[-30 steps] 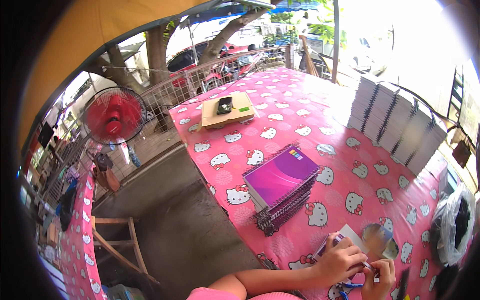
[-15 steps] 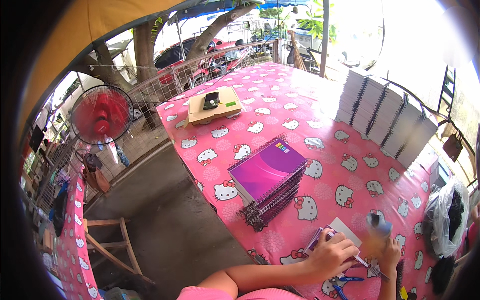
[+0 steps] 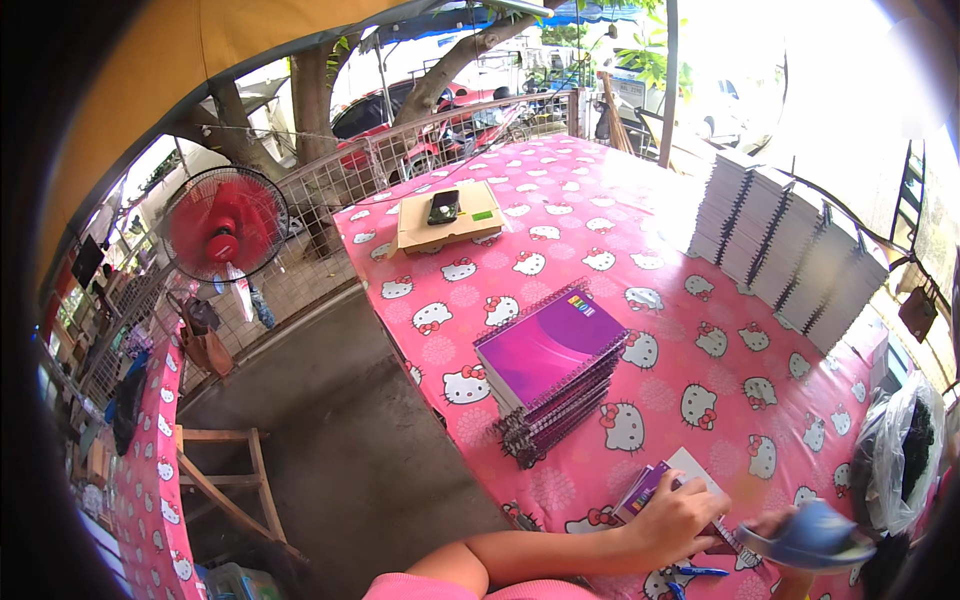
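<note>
My left hand [image 3: 675, 520] is closed over a small purple notebook [image 3: 645, 484] with white sheets, near the table's front edge. To the right of it, my right hand [image 3: 772, 522] grips a blue slipper [image 3: 815, 537], which is blurred and covers most of that hand. Below my left hand lies a blue-handled tool [image 3: 700, 571], partly hidden. Beyond my hands stands a stack of purple spiral notebooks [image 3: 550, 345].
The table [image 3: 560, 487] wears a pink patterned cloth. Tall stacks of white, coil-bound books [image 3: 775, 235] stand at the right back. A plastic bag [image 3: 897, 450] with black contents sits at the right. A phone [image 3: 443, 208] rests on a cardboard box [image 3: 420, 233]. A red fan [image 3: 223, 225] stands left.
The slipper in my right hand has moved down and to the right and turned more level. My left hand stays on the small notebook. The whole view has shifted slightly.
</note>
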Motion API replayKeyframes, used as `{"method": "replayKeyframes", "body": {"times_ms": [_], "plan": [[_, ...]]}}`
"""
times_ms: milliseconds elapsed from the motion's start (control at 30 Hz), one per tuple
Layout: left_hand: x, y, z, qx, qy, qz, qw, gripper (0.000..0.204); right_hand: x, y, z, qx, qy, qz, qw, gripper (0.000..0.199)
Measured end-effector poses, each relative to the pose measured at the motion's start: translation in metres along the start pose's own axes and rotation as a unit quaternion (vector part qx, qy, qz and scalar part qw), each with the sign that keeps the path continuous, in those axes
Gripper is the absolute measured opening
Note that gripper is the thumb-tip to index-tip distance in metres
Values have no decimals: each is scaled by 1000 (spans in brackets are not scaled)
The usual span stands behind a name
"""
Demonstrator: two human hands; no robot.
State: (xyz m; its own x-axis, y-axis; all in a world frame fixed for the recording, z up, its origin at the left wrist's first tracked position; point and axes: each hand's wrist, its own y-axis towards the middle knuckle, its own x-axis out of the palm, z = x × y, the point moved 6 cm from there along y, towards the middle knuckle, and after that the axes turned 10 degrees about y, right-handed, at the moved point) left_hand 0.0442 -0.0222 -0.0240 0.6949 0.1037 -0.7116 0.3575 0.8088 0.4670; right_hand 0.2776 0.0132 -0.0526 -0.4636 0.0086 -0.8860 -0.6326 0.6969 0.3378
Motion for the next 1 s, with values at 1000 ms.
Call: {"method": "replayKeyframes", "body": {"times_ms": [1000], "plan": [[-22,-18,-65,-99,-447,115,881,28,13,-15,2,293,-51,102,949,55]]}}
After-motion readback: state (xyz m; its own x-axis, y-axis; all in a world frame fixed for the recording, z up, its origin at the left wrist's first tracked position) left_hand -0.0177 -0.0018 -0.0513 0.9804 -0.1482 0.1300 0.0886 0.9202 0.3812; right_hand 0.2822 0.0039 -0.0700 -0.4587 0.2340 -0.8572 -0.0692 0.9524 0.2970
